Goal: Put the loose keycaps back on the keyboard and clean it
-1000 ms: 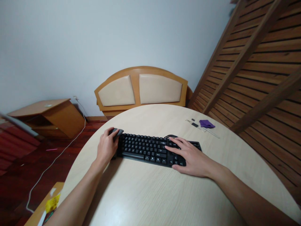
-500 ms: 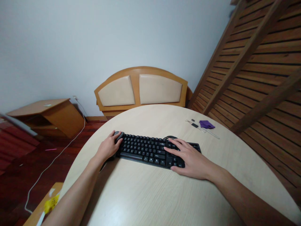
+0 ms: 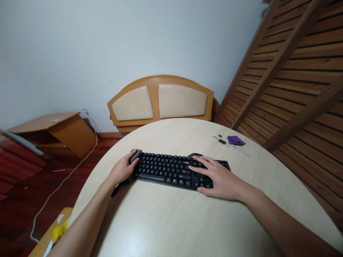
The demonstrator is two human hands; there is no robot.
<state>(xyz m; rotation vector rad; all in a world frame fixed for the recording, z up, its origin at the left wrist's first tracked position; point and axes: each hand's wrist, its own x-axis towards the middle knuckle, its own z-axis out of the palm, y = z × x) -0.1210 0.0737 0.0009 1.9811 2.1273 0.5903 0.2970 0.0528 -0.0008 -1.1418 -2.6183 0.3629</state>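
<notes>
A black keyboard [image 3: 158, 172] lies flat across the middle of the round table. At its left end my left hand [image 3: 123, 168] is closed around a dark grey, rounded object [image 3: 136, 156]; the palm and fingers hide most of it, so I cannot make out its kind. A black part of something pokes out beneath that wrist. My right hand [image 3: 218, 178] lies over the keyboard's right part with its fingers spread. Its thumb touches the near edge and the fingertips reach toward the far edge. Behind the keyboard a coiled black cable [image 3: 195, 155] shows partly.
At the table's [image 3: 166, 221] far right lie a purple cloth [image 3: 235, 140], a small black piece [image 3: 222, 141] and thin pale sticks. A padded headboard [image 3: 160, 96] stands behind, a slatted wooden panel [image 3: 289, 85] to the right. A low cabinet [image 3: 59, 132] is left.
Both hands and the keyboard have shifted slightly to the right, and the dark grey object with them. The grasp looks the same.
</notes>
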